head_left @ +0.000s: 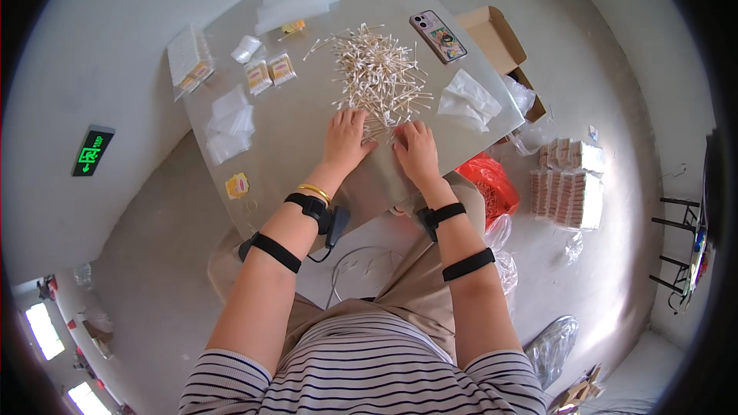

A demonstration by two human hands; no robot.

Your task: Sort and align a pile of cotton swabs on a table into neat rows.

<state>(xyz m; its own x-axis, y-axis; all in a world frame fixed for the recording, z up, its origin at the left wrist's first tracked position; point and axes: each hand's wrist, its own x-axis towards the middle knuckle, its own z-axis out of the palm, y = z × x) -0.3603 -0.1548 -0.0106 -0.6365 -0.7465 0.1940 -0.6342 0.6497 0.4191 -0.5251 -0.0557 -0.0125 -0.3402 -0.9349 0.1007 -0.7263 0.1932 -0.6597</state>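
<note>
A loose heap of cotton swabs with pale wooden sticks lies in the middle of the table. Both hands are at its near edge. My left hand is curled round some swabs, its thumb toward the right hand. My right hand faces it, fingers bent and pressed against the right ends of the same swabs. A short bunch of sticks shows between the hands; the fingertips partly hide it.
On the table are small swab packs, a packed stack, clear bags, plastic sheets, a phone and a crumpled white bag. A red bag, stacked packs and an open carton stand right.
</note>
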